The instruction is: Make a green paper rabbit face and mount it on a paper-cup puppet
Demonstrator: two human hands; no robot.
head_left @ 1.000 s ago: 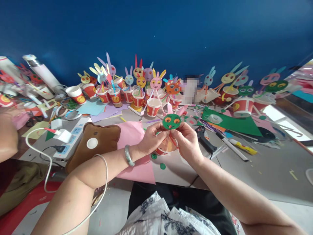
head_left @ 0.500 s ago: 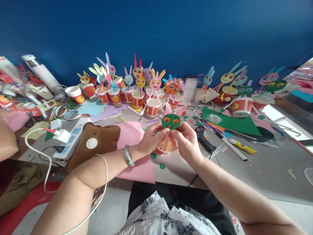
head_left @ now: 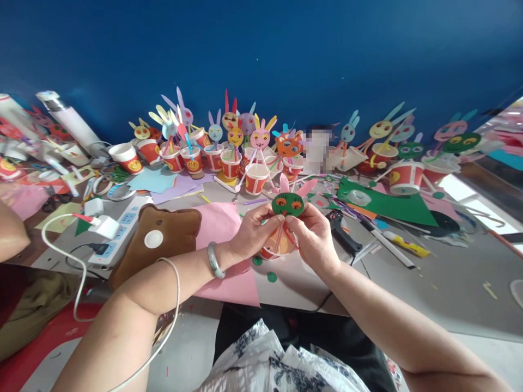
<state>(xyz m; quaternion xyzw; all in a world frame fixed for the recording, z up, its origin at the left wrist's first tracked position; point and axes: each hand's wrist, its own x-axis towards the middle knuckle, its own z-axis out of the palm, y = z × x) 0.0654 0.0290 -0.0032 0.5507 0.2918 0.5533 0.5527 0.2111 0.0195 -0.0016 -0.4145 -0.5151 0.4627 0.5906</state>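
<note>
Between my two hands is a green paper face (head_left: 288,203) with orange eyes and pink ears, above a paper cup (head_left: 274,251). My left hand (head_left: 258,230) pinches the face's lower left edge, thumb in front. On its lower right edge, my right hand (head_left: 315,234) presses with thumb and fingers. Thin strips run from below the face down to the cup, whose far side my hands partly cover. Two small green paper discs (head_left: 272,277) lie on the table in front of the cup.
Cups with paper animal faces (head_left: 256,177) line the blue wall. Left are pink paper (head_left: 220,218), a brown bear-shaped cushion (head_left: 163,245) and a power strip (head_left: 126,218). A black glue gun (head_left: 343,234), a marker (head_left: 386,245) and green paper (head_left: 379,201) lie right. Another person's arm (head_left: 12,231) shows far left.
The green face has tipped and sunk slightly in my hands, so its mouth is now mostly behind my thumbs. My hands have barely moved.
</note>
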